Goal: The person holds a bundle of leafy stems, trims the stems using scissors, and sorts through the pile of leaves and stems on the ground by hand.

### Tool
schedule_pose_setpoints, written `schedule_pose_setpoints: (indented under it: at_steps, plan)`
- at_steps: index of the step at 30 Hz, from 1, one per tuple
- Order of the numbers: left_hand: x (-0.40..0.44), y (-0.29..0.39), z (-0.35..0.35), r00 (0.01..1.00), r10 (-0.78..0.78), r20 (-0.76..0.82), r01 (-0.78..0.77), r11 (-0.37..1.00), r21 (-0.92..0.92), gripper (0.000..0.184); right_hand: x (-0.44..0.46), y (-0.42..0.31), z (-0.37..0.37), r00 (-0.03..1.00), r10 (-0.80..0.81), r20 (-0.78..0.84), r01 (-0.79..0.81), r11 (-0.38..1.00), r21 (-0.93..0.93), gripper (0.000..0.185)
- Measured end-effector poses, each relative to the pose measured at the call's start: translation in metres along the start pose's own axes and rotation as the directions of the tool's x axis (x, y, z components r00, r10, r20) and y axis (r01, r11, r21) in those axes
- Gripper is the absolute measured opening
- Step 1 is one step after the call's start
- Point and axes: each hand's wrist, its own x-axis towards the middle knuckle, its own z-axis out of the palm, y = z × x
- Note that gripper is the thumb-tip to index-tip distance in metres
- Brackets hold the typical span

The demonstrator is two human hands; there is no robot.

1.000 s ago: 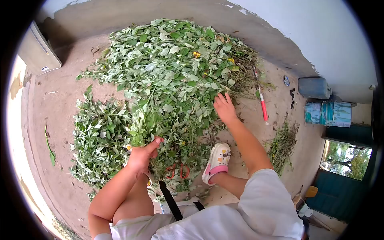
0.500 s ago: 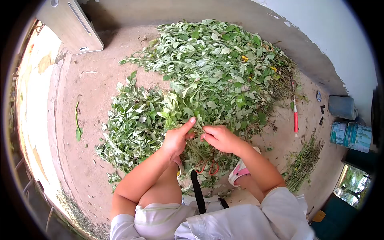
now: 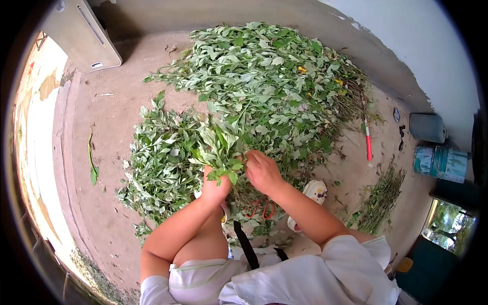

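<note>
A bunch of leafy green stems (image 3: 217, 145) stands up out of my left hand (image 3: 216, 190), which is closed around its lower part. The pale undersides of some leaves show. Close against the bunch's right side is my right hand (image 3: 263, 173), its fingers curled in; what they pinch is hidden behind the knuckles. Below the hands, between the feet, lie scissors with red-orange handles (image 3: 262, 209), their blades not visible among the leaves. A smaller leafy pile (image 3: 162, 162) spreads to the left of my hands.
A large heap of cut leafy stems (image 3: 274, 76) lies ahead by the wall. To the right are a red-handled tool (image 3: 368, 142), a bundle of thin stalks (image 3: 381, 203), a blue-grey container (image 3: 427, 127) and a teal-labelled tub (image 3: 441, 163). A pale panel (image 3: 84, 38) leans at the back left.
My left hand has turned, tilting the bunch so its leaves cover the fingers. My right hand has shifted slightly up and left, its fingers now hidden. The view has shifted slightly.
</note>
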Motion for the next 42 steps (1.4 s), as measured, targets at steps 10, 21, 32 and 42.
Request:
schedule_pose_setpoints:
  at_steps: [10,21,32,42]
  plan:
    - [0.021,0.004,-0.012,0.967,-0.249,-0.045,0.167,0.763,-0.625,0.018,-0.065,0.114,-0.035,0.565,0.387,0.729,-0.691,0.705,0.161,0.041]
    - [0.02,0.014,-0.006,0.968,-0.186,0.169,0.235,0.907,-0.348,0.018,-0.036,0.219,-0.072,0.866,0.235,-0.442,-0.469,0.691,-0.55,0.036]
    - [0.024,0.001,-0.012,0.907,-0.093,0.412,0.323,0.781,-0.534,0.019,-0.004,0.219,-0.088,0.741,0.668,0.069,-0.604,0.617,0.504,0.029]
    - [0.038,-0.013,-0.028,0.942,-0.336,0.011,0.286,0.784,-0.551,0.014,-0.056,0.156,-0.07,0.591,0.547,0.593,-0.415,0.836,-0.359,0.03]
